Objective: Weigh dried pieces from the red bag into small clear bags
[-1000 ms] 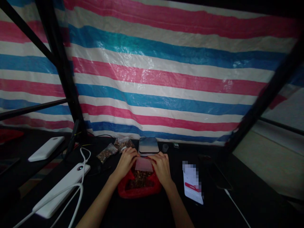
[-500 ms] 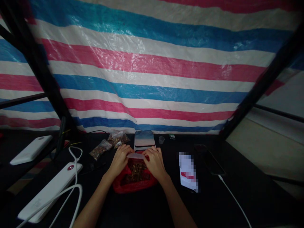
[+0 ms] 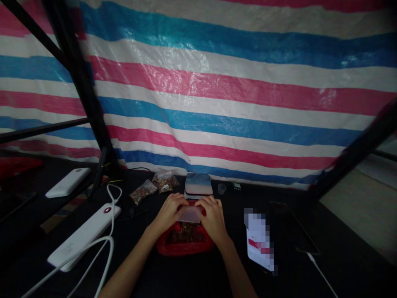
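Your left hand (image 3: pixel 169 211) and right hand (image 3: pixel 213 216) each pinched an edge of a small clear bag (image 3: pixel 190 214), fingers closed on it. You held it above the red bag (image 3: pixel 185 243) of brown bits on the table (image 3: pixel 310 269), just before the scale (image 3: pixel 199 185).

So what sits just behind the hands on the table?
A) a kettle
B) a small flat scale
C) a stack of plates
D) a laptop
B: a small flat scale stands just beyond the left hand and right hand, which hold a small clear bag over the red bag.
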The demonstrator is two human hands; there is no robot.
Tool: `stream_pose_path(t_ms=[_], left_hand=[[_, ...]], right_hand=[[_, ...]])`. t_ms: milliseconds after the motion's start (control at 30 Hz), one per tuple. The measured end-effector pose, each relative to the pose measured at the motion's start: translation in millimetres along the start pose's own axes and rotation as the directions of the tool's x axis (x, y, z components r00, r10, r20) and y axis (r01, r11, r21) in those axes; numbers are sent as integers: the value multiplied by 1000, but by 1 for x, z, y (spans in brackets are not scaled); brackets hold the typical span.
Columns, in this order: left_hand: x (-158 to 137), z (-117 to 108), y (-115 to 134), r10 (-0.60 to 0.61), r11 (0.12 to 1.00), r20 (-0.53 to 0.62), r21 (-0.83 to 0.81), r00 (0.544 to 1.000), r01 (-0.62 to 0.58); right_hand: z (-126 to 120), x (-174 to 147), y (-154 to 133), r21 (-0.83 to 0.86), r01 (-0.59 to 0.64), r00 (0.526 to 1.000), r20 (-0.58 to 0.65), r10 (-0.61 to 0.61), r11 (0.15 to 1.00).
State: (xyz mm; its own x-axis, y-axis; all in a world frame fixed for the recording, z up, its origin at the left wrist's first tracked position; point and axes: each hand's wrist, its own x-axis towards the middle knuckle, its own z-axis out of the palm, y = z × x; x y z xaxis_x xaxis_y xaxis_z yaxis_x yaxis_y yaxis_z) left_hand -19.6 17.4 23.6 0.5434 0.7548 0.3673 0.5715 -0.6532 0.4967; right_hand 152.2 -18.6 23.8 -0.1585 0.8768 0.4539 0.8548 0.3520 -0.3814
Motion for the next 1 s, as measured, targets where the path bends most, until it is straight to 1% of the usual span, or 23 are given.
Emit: stream_pose_path(t_ms=[100,200,300,433,600,700,800,867,933,1000], left_hand=[[-4,4,-2,36,999,-1,-23,999,-36],[-8,7,-3,53,999,-21,-1,998,-53],[-9,7,0,54,998,-6,34,999,-54],[-8,5,5,39,999,24,28,999,-40],[-9,7,0,21,1000,75,-19,997,-20],[-8,7,-2,6,1000,38,-24,999,-5],[-5,5,1,-22,995,-33,-98,999,18],[-2,5,3,-55,976,-70,-212,996,39],[-1,5,4,-95,929,-80,-364,992,60],[0,4,2,-130,862,-58,-500,990,84]], right_hand=[[4,-1,2,-18,32,999,29,-31,999],[8,-2,3,-46,62,998,29,-61,997],[11,-2,2,-40,82,997,20,-81,996],[13,-3,3,-28,77,997,22,-76,997],[11,-4,3,-4,84,995,59,-84,996],[8,-3,4,29,41,998,41,-42,999],[6,0,9,156,-29,999,-19,32,987],[7,2,13,300,-69,992,-77,96,951],[9,4,18,469,-96,981,-103,162,878],[10,6,27,616,-132,968,-90,236,777]])
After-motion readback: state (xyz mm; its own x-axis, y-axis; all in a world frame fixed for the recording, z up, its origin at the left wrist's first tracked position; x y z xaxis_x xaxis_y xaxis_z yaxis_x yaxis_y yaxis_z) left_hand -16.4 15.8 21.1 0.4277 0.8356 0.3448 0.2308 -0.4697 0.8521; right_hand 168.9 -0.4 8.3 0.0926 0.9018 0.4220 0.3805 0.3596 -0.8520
